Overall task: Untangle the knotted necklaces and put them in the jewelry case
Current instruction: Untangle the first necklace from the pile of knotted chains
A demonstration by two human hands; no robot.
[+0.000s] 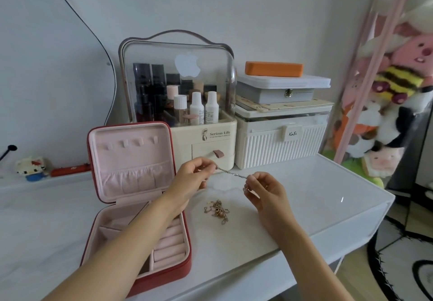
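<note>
Silver chain pinched taut between left hand and right hand, probably checking for kinks. Gold tangle near table's front edge, beside open jewelry case.

Two hands, one silver chain, one gold tangle, one jewelry case, three white bottles

The white bench carries an open red jewelry case, a gold necklace tangle, a cosmetics organizer and a ribbed storage box.
</note>
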